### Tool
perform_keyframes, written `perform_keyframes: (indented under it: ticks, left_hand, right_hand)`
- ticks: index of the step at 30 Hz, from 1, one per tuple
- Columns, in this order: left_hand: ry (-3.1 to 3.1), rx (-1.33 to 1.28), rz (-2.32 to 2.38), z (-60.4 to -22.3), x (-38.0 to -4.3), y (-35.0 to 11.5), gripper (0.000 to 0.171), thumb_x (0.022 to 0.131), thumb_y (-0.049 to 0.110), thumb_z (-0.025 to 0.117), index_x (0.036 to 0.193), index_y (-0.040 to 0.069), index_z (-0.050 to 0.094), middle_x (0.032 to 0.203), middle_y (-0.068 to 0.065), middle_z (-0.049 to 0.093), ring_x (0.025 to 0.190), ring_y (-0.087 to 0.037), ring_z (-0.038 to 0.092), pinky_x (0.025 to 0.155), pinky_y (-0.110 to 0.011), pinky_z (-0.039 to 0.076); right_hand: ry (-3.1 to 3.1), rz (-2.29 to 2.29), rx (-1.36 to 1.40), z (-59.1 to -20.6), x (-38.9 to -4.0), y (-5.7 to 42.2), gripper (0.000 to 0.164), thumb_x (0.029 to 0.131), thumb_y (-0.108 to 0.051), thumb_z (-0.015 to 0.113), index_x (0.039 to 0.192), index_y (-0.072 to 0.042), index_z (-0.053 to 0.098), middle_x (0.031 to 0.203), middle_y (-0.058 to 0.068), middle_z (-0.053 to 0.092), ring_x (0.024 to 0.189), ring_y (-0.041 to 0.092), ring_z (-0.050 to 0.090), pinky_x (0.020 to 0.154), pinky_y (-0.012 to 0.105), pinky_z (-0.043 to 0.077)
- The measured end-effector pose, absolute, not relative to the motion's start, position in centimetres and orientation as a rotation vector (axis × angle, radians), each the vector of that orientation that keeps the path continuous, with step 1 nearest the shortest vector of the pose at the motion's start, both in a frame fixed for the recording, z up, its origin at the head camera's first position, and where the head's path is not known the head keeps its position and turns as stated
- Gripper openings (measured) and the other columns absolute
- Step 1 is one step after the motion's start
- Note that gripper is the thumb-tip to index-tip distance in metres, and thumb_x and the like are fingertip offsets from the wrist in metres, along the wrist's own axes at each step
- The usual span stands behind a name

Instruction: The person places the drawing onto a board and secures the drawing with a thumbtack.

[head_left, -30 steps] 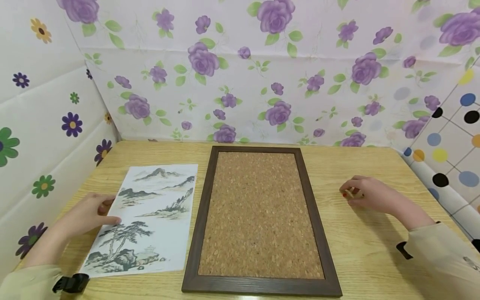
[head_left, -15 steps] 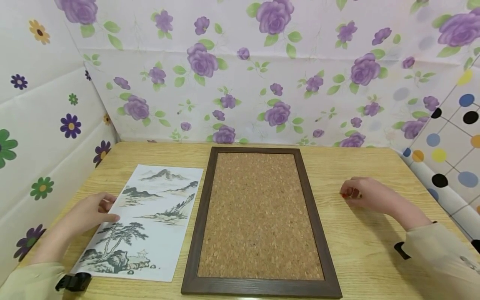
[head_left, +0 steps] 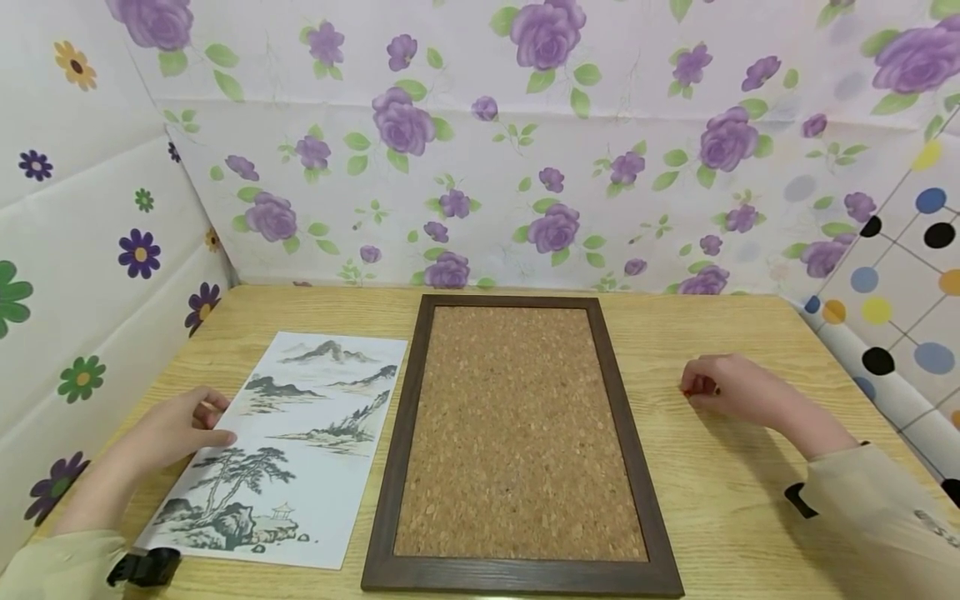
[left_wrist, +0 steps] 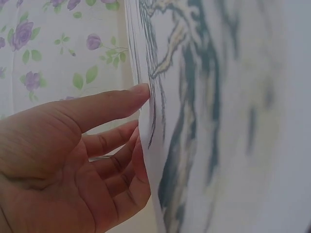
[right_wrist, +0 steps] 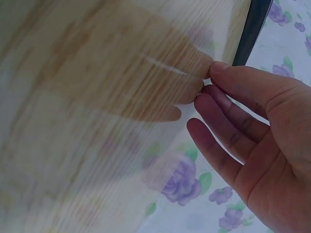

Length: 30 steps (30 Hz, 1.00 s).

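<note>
On the left, a white sheet [head_left: 307,467] is lying on the desk [head_left: 735,525], showing an ink landscape: faded grey peaks toward the far end, low hills in the middle, dark pines over rocks with a tiny pavilion at the near end. The left hand [head_left: 172,429] is pinching its left edge, thumb tip on the printed face, the other fingers bending behind the paper, palm partly open. A black strap [head_left: 146,567] is sitting at that wrist, just beside the sheet's near left corner.

Middle: a cork board [head_left: 521,433], speckled tan, is lying in a dark brown frame [head_left: 521,574]. The sheet's far right corner is sitting just beside the frame, with the gap widening toward the near end.

Right: the right hand [head_left: 738,387] is staying well apart from the frame, low over the desk, thumb and fingertips drawing close together. A red speck [head_left: 686,392] is showing at the tips, too small to identify; can't tell if it's being gripped. The wrist view is showing the hand mirrored in the glossy wood.
</note>
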<state>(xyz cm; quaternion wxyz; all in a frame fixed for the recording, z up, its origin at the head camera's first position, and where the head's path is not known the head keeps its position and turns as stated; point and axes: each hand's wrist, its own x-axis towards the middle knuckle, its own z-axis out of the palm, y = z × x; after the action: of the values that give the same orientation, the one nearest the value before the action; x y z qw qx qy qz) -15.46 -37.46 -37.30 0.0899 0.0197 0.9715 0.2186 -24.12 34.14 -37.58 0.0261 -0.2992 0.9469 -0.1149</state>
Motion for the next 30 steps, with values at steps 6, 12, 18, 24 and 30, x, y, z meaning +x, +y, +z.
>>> perform_keyframes:
  ticks: [6, 12, 18, 24, 30]
  left_hand:
    - [2.876, 0.046, 0.65, -37.14, -15.52, -37.45, 0.053, 0.086, 0.023, 0.076, 0.12, -0.01, 0.052, 0.093, -0.011, 0.059, 0.083, -0.021, 0.053, 0.067, -0.029, 0.045]
    - [2.871, 0.045, 0.658, -37.21, -15.42, -37.53, 0.052, 0.087, 0.023, 0.076, 0.121, -0.008, 0.051, 0.091, -0.01, 0.058, 0.081, -0.02, 0.05, 0.065, -0.028, 0.043]
    - [2.871, 0.029, 0.664, -37.28, -15.35, -37.6, 0.048, 0.088, 0.02, 0.073, 0.121, -0.008, 0.051, 0.091, -0.01, 0.058, 0.079, -0.019, 0.05, 0.062, -0.027, 0.042]
    - [2.858, 0.007, 0.684, -37.17, -15.39, -37.63, 0.045, 0.091, 0.016, 0.069, 0.123, -0.009, 0.051, 0.094, -0.015, 0.06, 0.081, -0.022, 0.053, 0.064, -0.028, 0.044]
    - [2.845, 0.032, 0.722, -37.16, -15.28, -37.71, 0.042, 0.093, 0.013, 0.065, 0.124, -0.011, 0.05, 0.094, -0.015, 0.061, 0.078, -0.019, 0.055, 0.06, -0.027, 0.047]
  right_hand:
    - [2.936, -0.338, -0.913, -37.53, -24.14, 34.08, 0.018, 0.082, -0.006, 0.077, 0.086, -0.019, 0.066, 0.079, -0.011, 0.062, 0.069, -0.002, 0.053, 0.059, 0.02, 0.048]
    - [2.921, -0.344, -0.918, -37.54, -24.31, 33.86, 0.016, 0.084, -0.006, 0.076, 0.087, -0.019, 0.066, 0.08, -0.012, 0.062, 0.07, -0.004, 0.052, 0.06, 0.02, 0.048]
    - [2.923, -0.379, -0.96, -37.73, -24.43, 33.67, 0.02, 0.083, -0.003, 0.076, 0.085, -0.02, 0.067, 0.08, -0.012, 0.063, 0.07, -0.004, 0.052, 0.059, 0.02, 0.049]
    - [2.938, -0.378, -0.979, -37.92, -24.48, 33.57, 0.02, 0.083, -0.002, 0.075, 0.084, -0.02, 0.067, 0.079, -0.012, 0.064, 0.068, -0.005, 0.051, 0.058, 0.02, 0.048]
    - [2.958, -0.369, -0.979, -37.78, -24.49, 33.15, 0.019, 0.083, -0.001, 0.074, 0.083, -0.019, 0.069, 0.078, -0.011, 0.066, 0.067, -0.006, 0.053, 0.058, 0.02, 0.05]
